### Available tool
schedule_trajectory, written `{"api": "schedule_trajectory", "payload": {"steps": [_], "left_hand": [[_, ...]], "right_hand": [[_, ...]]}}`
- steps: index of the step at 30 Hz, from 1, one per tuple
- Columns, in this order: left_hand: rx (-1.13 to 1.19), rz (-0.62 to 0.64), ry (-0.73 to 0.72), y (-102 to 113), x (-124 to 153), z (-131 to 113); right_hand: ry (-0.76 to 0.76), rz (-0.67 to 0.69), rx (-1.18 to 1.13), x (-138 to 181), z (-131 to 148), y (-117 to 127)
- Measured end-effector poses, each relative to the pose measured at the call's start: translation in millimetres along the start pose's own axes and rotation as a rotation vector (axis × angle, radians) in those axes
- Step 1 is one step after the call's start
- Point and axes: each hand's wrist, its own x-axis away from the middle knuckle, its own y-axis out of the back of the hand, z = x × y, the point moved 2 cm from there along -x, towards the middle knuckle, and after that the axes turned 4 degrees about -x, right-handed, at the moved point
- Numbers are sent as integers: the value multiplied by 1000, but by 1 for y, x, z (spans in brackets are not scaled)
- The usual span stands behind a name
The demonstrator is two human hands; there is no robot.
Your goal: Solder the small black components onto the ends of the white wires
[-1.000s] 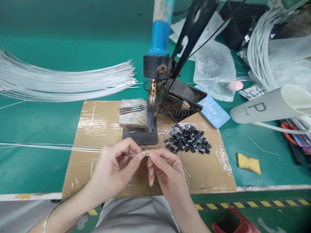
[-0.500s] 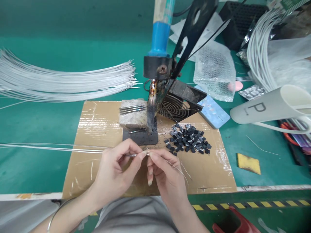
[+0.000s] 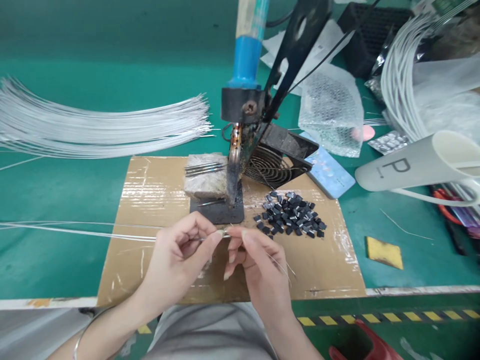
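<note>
My left hand point(image 3: 187, 260) pinches several thin white wires point(image 3: 135, 236) between thumb and forefinger; they trail off to the left edge. Its fingertips nearly meet those of my right hand point(image 3: 262, 265), which is also closed in a pinch on fine wire. Thin wire ends point(image 3: 287, 272) stick out beyond the right hand, and the join between the fingertips is too small to make out. Just behind the hands stands a soldering iron point(image 3: 245, 60) on a black bracket, its tip pointing down. Small black components point(image 3: 292, 215) lie heaped to the right of the hands.
Cardboard point(image 3: 150, 190) covers the work area. A pale block point(image 3: 205, 182) with metal strips on it, a small fan point(image 3: 277, 165) and a blue box point(image 3: 330, 175) stand behind. At left lies a wire bundle point(image 3: 112, 130); at right, a white cup point(image 3: 401, 167) and yellow sponge point(image 3: 383, 252).
Both hands have shifted slightly up. The right thumb has slid a little to the right along the wires, and the right-hand fingers have spread somewhat. The bench items stay put.
</note>
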Motion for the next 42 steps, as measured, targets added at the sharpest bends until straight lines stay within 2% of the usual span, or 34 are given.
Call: {"api": "schedule_trajectory", "payload": {"steps": [2,8,14,20,31,36,42], "left_hand": [[-13,-8,-11,0,0,0],[53,5,-194,-2,-4,2],[1,-8,-184,-4,-4,-4],[-58,-16,-204,-3,-4,0],[-164,50,-180,0,-1,3],[-164,9,-204,-1,-2,2],[-215,-40,-266,-3,1,5]], "right_hand": [[22,0,48,1,1,2],[61,-15,107,1,0,0],[64,-18,72,0,0,-1],[45,6,16,-1,1,-2],[-119,37,-24,-6,8,2],[-144,49,-29,-6,7,4],[-103,26,-45,-4,6,1]]}}
